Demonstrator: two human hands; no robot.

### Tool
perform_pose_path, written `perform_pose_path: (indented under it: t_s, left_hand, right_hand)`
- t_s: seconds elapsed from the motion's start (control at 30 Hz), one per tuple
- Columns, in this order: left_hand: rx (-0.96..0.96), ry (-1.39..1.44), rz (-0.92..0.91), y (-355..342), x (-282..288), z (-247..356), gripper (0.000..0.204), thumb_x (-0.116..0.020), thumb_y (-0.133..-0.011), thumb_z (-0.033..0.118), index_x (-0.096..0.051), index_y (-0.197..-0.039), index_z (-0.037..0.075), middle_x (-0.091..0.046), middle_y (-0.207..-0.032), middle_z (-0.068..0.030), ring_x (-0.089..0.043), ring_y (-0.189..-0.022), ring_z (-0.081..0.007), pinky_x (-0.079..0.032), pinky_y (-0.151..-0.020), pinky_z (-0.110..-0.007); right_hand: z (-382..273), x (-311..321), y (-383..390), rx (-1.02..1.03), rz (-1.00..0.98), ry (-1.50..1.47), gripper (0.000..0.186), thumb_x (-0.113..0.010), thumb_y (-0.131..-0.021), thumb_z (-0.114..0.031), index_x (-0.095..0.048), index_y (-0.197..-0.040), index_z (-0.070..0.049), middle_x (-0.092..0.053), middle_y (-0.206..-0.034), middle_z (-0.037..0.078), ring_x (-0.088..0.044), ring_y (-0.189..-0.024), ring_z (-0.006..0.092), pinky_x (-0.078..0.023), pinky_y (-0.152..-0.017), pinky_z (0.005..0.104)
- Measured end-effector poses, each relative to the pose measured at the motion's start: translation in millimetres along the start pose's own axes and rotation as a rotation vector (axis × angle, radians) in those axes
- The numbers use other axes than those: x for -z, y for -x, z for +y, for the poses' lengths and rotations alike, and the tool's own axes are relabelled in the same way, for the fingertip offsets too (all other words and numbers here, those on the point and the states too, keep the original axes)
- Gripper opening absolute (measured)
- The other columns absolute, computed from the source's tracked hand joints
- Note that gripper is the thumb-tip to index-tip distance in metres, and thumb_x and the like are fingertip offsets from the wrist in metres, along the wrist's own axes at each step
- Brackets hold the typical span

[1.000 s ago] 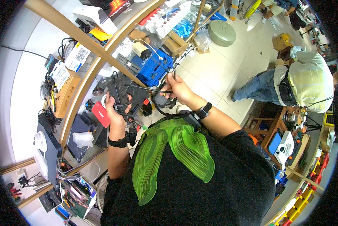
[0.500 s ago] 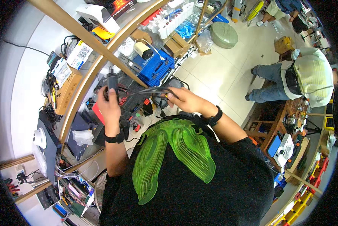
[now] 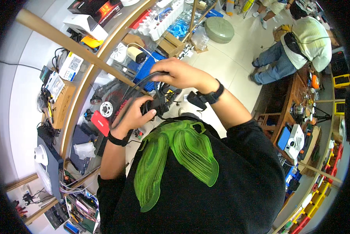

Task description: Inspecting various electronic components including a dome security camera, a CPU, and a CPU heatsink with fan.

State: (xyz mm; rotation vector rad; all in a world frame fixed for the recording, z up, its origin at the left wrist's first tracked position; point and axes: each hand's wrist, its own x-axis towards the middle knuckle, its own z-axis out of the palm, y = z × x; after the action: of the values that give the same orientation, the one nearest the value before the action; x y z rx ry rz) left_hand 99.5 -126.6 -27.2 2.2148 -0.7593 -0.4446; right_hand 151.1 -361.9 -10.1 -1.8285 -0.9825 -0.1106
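Note:
A black cable (image 3: 144, 81) arcs in a loop between my two hands. My right hand (image 3: 179, 74) is raised in front of me, its fingers closed on the upper part of that loop. Lower and to the left, my left hand (image 3: 133, 116) curls around a dark block-like piece (image 3: 154, 104), which looks like a power adapter and is partly covered by the fingers. One side of the loop hangs down past the left wrist. Both wrists wear black bands, and a small black box-shaped piece (image 3: 196, 100) is at the right one.
A wood-edged shelf (image 3: 78, 97) curves along the left, holding boxes, a red flat box (image 3: 101, 123) and a white ring-shaped part (image 3: 106, 109). Behind the hands lie a blue bin (image 3: 145, 69) and a camera (image 3: 136, 54). A green round stool (image 3: 219, 30) stands ahead. A person (image 3: 299, 48) bends at a bench on the right.
My right hand has moved up and left, drawing the cable into a wider loop. My left hand has shifted right and lower with the dark piece. The person at right has bent further.

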Motion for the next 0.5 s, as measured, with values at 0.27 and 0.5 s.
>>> perform_pose_path:
  t_s: [0.27,0.5]
  left_hand:
    - [-0.153,0.304,0.268,-4.3,-12.7,-3.1,0.065,-0.082,-0.061,0.036,-0.052,-0.105,-0.002,-0.063,-0.087,-0.0092,-0.059,-0.081,-0.0128,-0.047,-0.074,-0.027]
    - [-0.101,0.726,0.736,-9.3,-18.8,2.7,0.049,-0.066,-0.079,0.028,-0.046,-0.114,0.000,-0.058,-0.092,-0.0065,-0.057,-0.082,-0.0136,-0.048,-0.073,-0.027]
  right_hand:
    - [44.1,-72.9,26.1,-0.192,0.137,-0.438,0.031,-0.050,-0.096,-0.031,-0.054,-0.084,-0.002,-0.055,-0.072,0.000,-0.049,-0.071,0.0071,-0.043,-0.062,0.0273]
    - [31.3,-80.2,39.2,-0.507,0.356,-0.761,0.034,-0.036,-0.100,-0.036,-0.048,-0.084,-0.009,-0.054,-0.069,0.003,-0.047,-0.059,0.0105,-0.038,-0.054,0.0249]
